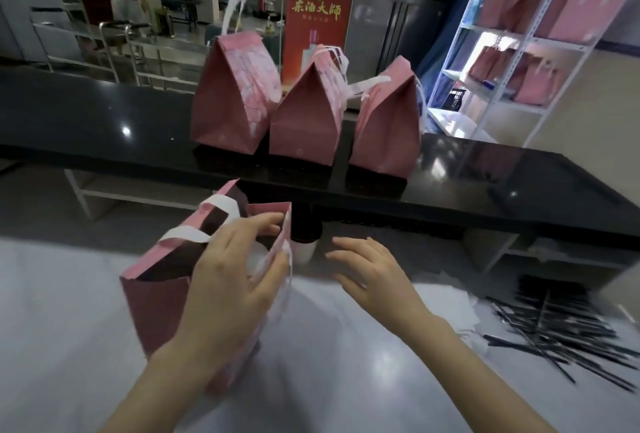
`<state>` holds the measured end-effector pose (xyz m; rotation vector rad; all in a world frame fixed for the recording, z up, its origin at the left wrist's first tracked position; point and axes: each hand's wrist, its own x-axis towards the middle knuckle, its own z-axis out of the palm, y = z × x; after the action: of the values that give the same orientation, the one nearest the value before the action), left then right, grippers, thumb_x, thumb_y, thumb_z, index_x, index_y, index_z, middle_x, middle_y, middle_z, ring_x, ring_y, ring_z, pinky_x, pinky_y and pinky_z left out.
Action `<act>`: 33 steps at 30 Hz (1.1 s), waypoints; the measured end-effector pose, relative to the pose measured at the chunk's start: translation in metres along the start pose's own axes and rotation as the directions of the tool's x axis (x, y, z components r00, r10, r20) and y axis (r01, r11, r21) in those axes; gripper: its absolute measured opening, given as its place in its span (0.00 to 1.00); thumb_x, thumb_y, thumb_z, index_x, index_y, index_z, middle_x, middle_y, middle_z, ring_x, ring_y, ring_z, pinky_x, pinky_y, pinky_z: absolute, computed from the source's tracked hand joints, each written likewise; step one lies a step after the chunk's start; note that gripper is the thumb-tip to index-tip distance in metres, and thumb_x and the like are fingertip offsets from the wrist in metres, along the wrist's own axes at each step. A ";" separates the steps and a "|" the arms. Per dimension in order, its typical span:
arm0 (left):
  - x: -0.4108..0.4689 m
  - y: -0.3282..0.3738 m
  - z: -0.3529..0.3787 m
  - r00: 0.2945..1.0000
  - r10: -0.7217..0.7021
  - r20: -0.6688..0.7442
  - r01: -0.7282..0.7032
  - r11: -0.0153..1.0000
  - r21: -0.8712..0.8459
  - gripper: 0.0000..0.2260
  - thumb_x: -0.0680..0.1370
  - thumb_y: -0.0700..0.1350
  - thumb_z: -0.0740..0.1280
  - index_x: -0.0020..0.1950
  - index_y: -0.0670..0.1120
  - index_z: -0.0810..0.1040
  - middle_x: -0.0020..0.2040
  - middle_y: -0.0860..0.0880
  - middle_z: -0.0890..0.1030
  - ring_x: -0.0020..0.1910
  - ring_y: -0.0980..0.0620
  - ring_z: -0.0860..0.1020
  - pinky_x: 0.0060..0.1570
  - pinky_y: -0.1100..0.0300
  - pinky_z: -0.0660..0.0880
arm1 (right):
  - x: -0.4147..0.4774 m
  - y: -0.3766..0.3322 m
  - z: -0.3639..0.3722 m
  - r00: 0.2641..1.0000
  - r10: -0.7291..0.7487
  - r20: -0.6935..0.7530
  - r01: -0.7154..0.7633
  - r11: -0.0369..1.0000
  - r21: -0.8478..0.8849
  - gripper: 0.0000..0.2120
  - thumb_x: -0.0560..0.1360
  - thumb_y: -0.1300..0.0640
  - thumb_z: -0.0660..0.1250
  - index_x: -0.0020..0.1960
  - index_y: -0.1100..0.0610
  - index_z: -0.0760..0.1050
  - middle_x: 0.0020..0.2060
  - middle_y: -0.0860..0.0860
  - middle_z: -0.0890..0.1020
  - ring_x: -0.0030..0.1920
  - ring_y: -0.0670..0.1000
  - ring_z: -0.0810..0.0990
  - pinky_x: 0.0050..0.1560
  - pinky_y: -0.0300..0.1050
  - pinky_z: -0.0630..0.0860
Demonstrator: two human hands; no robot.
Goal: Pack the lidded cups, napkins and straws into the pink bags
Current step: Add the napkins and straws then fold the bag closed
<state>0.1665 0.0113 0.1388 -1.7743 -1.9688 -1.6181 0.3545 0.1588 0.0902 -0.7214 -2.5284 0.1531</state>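
An open pink bag (157, 308) with white handles stands on the white work surface at lower left. My left hand (235, 270) grips its right wall at the rim, thumb outside and fingers inside the opening. Something white shows inside the bag. My right hand (370, 270) hovers to the right of the bag, fingers spread and holding nothing. A lidded cup (304, 242), white with a dark lid, stands just behind the bag under the counter's edge. Black straws (561, 325) lie in a loose pile at right, beside white napkins (450, 304).
Three closed pink bags (311, 114) stand in a row on the black counter (485, 183) behind. A white shelf rack (519, 48) with more pink bags is at the right. A red sign stands behind the counter; a person stands far back left.
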 end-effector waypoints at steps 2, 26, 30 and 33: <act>0.002 0.016 0.043 0.995 0.017 0.097 -0.014 0.999 -0.032 0.14 0.75 0.43 0.70 0.61 0.51 0.77 0.51 0.59 0.80 0.53 0.60 0.77 0.54 0.68 0.72 | -0.023 0.032 -0.009 0.996 0.082 0.022 -0.081 0.996 -0.026 0.14 0.74 0.57 0.70 0.59 0.52 0.79 0.63 0.48 0.77 0.63 0.49 0.74 0.69 0.48 0.63; -0.051 0.001 0.375 0.753 -0.157 0.639 0.015 0.975 0.222 0.15 0.72 0.49 0.72 0.59 0.53 0.81 0.59 0.57 0.77 0.58 0.54 0.73 0.52 0.67 0.68 | -0.148 0.270 0.010 0.911 0.232 0.341 -0.234 0.972 -0.036 0.15 0.71 0.52 0.69 0.57 0.52 0.80 0.57 0.48 0.80 0.59 0.53 0.75 0.62 0.45 0.67; -0.040 0.004 0.372 0.820 -0.136 0.556 0.072 0.988 0.135 0.10 0.74 0.45 0.73 0.55 0.48 0.82 0.53 0.54 0.80 0.53 0.54 0.77 0.53 0.67 0.69 | -0.147 0.276 0.004 0.952 0.250 0.175 -0.260 0.965 0.040 0.06 0.70 0.58 0.73 0.46 0.57 0.83 0.43 0.51 0.84 0.47 0.57 0.81 0.51 0.49 0.75; -0.028 0.014 0.373 0.871 -0.155 0.465 0.152 0.987 0.045 0.11 0.72 0.41 0.75 0.54 0.46 0.82 0.51 0.52 0.80 0.49 0.55 0.79 0.52 0.68 0.71 | -0.148 0.279 0.000 0.953 0.291 0.087 -0.301 0.943 0.144 0.04 0.70 0.60 0.74 0.44 0.59 0.83 0.45 0.51 0.84 0.47 0.56 0.81 0.50 0.48 0.76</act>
<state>0.4002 0.2432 -0.0401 -2.2268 -2.3571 -1.2971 0.5926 0.3200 -0.0407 -1.0433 -2.4189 0.4791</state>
